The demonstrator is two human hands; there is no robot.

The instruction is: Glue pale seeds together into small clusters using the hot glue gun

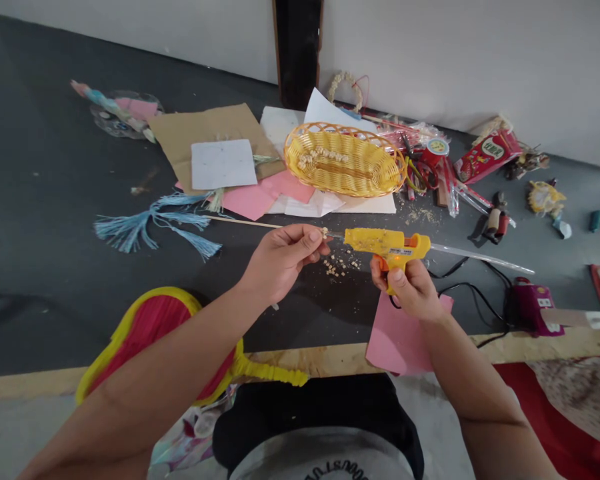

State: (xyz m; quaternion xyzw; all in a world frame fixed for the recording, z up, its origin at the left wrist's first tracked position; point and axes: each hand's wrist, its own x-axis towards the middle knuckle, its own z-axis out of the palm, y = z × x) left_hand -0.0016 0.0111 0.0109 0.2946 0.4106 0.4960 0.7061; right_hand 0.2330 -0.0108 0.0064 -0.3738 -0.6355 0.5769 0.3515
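Note:
My right hand (414, 288) is wrapped around the grip of a yellow hot glue gun (375, 239), with fingers at its orange trigger. A clear glue stick (480, 256) sticks out of its back end. In a pinch, my left hand (287, 259) holds a thin wooden stick (245, 221) that runs out to the left. Small beige bits (325, 233) show at its fingertips, right by the gun's nozzle; whether they touch cannot be seen. Loose beige pieces (336, 265) lie scattered on the dark table beneath. Blue fringed strands (153, 220) lie at the stick's far end.
Behind the hands stands a yellow woven basket (350, 180) on papers, beside brown cardboard (175, 137). A red-and-yellow paddle-shaped piece (180, 300) lies under my left forearm. Pink paper (395, 340) overhangs the front edge. A black cord (473, 287) runs near a purple box (530, 307).

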